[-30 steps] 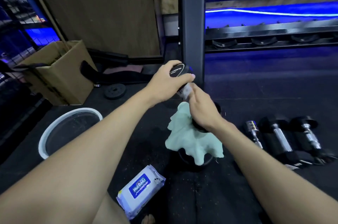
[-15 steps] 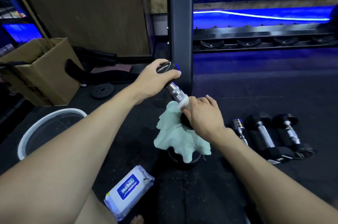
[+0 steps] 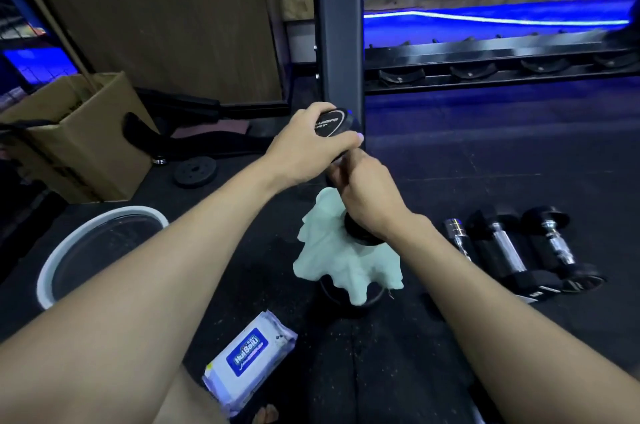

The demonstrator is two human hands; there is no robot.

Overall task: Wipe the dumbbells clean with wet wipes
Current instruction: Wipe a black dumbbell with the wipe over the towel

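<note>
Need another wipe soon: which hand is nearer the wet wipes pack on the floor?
Hard to call; left, marginally. The left hand grips the dumbbell's top end, the right hand its handle, both well beyond the wet wipes pack.

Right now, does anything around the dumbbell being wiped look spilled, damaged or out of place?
Nothing stands out. The left hand steadies the upright dumbbell; the right hand grips the pale green wipe round its handle.

Single head-worn wide-angle view, looking forward and down over both forearms, close above the dark floor (image 3: 450, 163); rack upright (image 3: 337, 25) ahead.
</note>
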